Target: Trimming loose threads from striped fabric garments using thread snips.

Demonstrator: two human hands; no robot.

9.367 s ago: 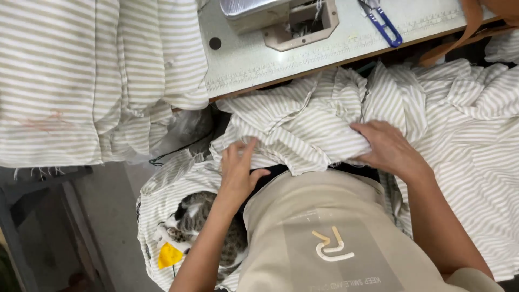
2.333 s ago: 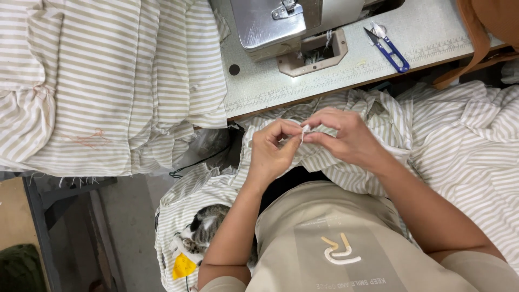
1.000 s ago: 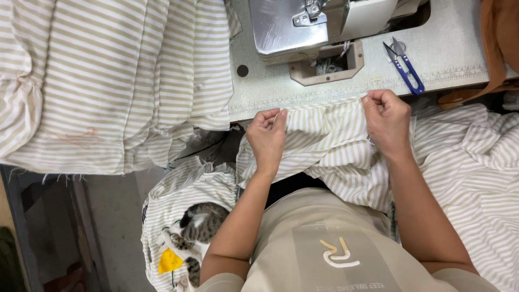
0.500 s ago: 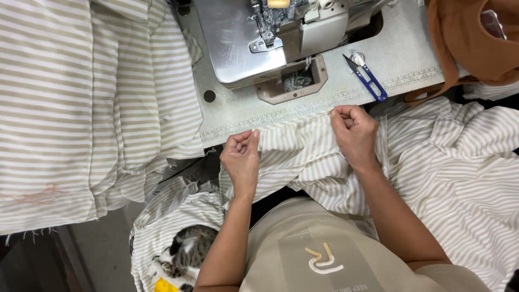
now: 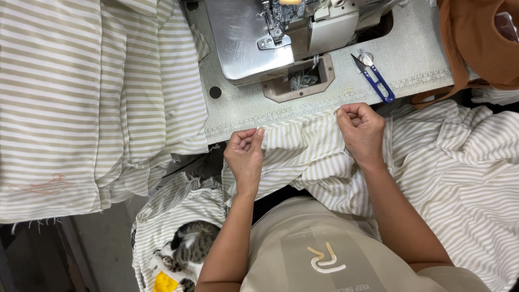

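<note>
Left hand (image 5: 246, 154) and right hand (image 5: 361, 127) pinching the edge of striped fabric (image 5: 303, 154) at the bench's (image 5: 411, 59) near edge, near sewing machine (image 5: 281, 32); blue thread snips (image 5: 374, 78) far right.

Striped cloth (image 5: 303, 151) at the table (image 5: 416, 59) edge before the sewing machine (image 5: 281, 32), snips (image 5: 373, 78) to its right.

Sewing machine (image 5: 281, 32) is seen at top centre on a pale speckled table (image 5: 411, 59). Blue thread snips (image 5: 373, 77) are laid on the table, right of the machine. Orange-brown cloth (image 5: 476, 38) is bunched at the top right corner. Folded striped fabric stack (image 5: 81, 97) is piled at left. A printed cat picture (image 5: 186, 251) is seen on striped cloth at bottom left.
</note>
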